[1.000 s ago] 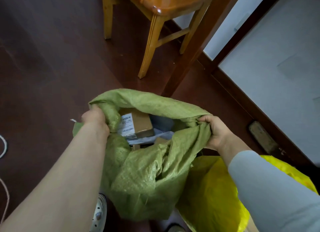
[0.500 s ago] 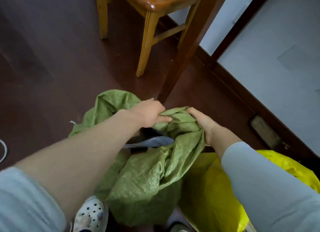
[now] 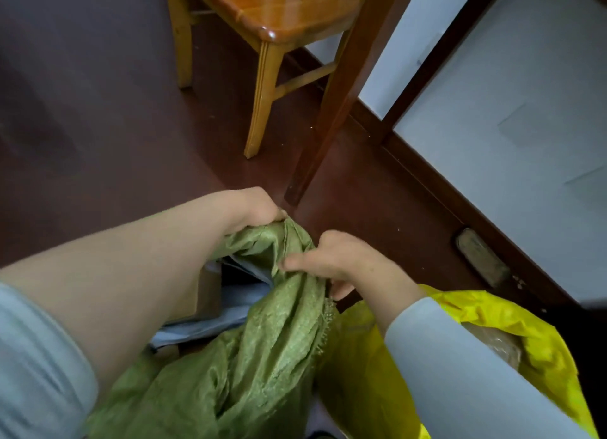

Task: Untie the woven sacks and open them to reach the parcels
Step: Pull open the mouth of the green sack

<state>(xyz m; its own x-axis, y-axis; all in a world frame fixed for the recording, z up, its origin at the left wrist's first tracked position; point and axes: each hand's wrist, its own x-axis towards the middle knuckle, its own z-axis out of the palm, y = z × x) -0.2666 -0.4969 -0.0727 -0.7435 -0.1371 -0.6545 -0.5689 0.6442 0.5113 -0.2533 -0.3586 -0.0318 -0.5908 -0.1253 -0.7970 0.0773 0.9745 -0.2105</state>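
A green woven sack [image 3: 262, 356] stands on the dark floor in front of me, its mouth gathered up. My left hand [image 3: 253, 208] grips the far edge of the bunched mouth. My right hand [image 3: 331, 261] grips the same bunch just to the right, thumb pressed on the fabric. Inside the sack, under my left forearm, a grey-blue parcel bag [image 3: 213, 320] and a bit of a cardboard box [image 3: 207, 294] show through the gap. A yellow sack [image 3: 377, 373] leans against the green one on the right, partly hidden by my right sleeve.
A wooden chair [image 3: 272, 21] stands just beyond the sack. A dark table leg [image 3: 328, 110] comes down right behind my hands. A white wall with a brown skirting board [image 3: 443, 189] runs along the right, with a small flat block [image 3: 481, 261] at its foot.
The sack's mouth was held wide open with a labelled box showing. My left hand swept across to the right and both hands now bunch the mouth together, lifted closer to the table leg.
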